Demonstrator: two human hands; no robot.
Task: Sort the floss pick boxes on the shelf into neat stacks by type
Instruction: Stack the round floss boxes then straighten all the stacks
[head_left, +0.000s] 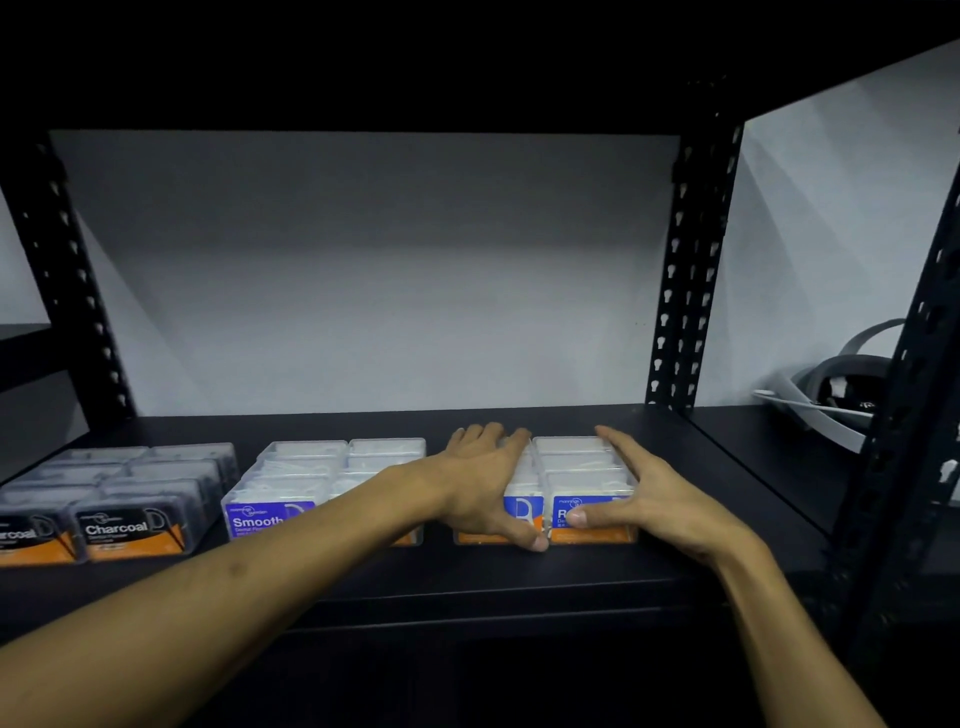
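Three groups of floss pick boxes stand in rows on the black shelf (519, 571). Dark Charcoal boxes (130, 499) fill the left. Clear boxes with purple Smooth labels (306, 478) sit in the middle. A third group with blue labels (576, 467) stands at the right. My left hand (488, 478) lies over the left column of that blue group, fingers reaching its back, thumb on the front box. My right hand (644, 493) presses the group's right side with straight fingers, thumb on the front label.
Black perforated uprights (685, 270) frame the bay, with a white wall behind. Beyond the right upright, on the neighbouring shelf, lies a grey and white headset-like object (841, 395). Bare shelf lies behind and in front of the boxes.
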